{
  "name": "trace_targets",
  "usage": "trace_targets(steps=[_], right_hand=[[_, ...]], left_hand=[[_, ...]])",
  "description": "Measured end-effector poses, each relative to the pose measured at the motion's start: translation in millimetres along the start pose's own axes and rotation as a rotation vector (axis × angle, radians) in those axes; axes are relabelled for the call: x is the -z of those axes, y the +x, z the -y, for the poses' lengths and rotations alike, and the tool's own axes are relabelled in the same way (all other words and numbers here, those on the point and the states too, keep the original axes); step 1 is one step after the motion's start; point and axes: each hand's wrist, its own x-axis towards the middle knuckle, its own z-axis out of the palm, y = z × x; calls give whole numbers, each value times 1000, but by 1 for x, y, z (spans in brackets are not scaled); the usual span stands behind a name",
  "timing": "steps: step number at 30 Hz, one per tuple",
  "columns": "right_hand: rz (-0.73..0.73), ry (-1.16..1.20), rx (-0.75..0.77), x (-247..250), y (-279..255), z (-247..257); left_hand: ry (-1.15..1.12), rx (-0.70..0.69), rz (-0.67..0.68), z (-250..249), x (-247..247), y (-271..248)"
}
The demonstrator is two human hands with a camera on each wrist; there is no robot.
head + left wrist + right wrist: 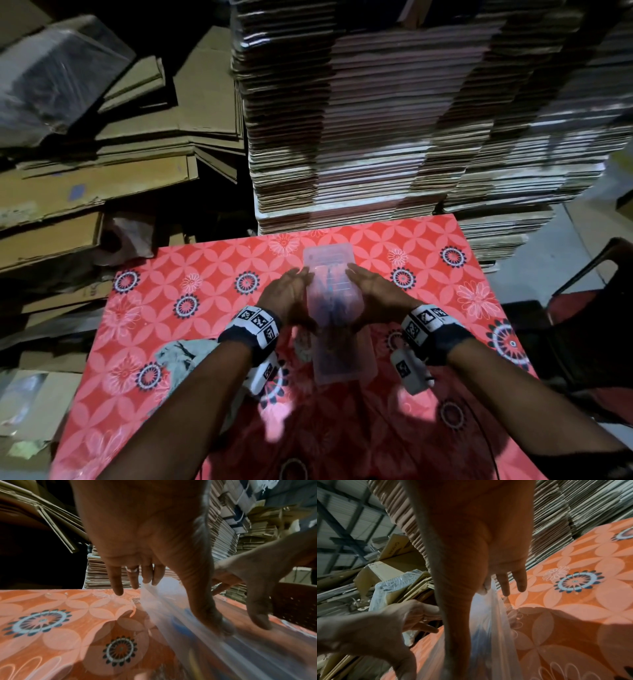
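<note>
Head view shows a long clear plastic packet lying flat in the middle of the red flowered tablecloth, its length running away from the person. Something dark and blue is already inside, too blurred to name. The left hand and right hand flank its far half, one at each long edge, palms turned inward.

In the left wrist view the left fingers are straight and a little apart, with at least the outermost tip down on the cloth beside the packet's edge. The left thumb spreads wide and presses down on the plastic. The right thumb presses close by in the same way. The right wrist view shows that hand's fingers straight too, nothing curled round the packet.

The filling looks done, and the work in hand seems to be flattening or squaring the packet. Whether its far end is sealed cannot be told, so closing it and setting it aside probably remain.

A crumpled pale cloth lies near the left forearm. Tall stacks of flattened cardboard rise behind the table, and loose cardboard sheets lean at the left.
</note>
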Motion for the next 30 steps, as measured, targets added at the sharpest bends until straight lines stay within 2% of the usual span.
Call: trace_targets(steps=[3,7,14,23,30], right_hand=[[-24,1,-56,14,11,-2],[48,1,-81,24,22,-2],[80,-10,-95,26,34,0],[57,24,-36,21,21,-4],[-13,72,81,-2,-10,-23]], left_hand=[[-11,10,6,1,14,10],[9,12,81,7,15,25],[-74,30,76,14,6,40],[-90,-58,46,14,1,15],[-523,-87,62,20,-33,-19]])
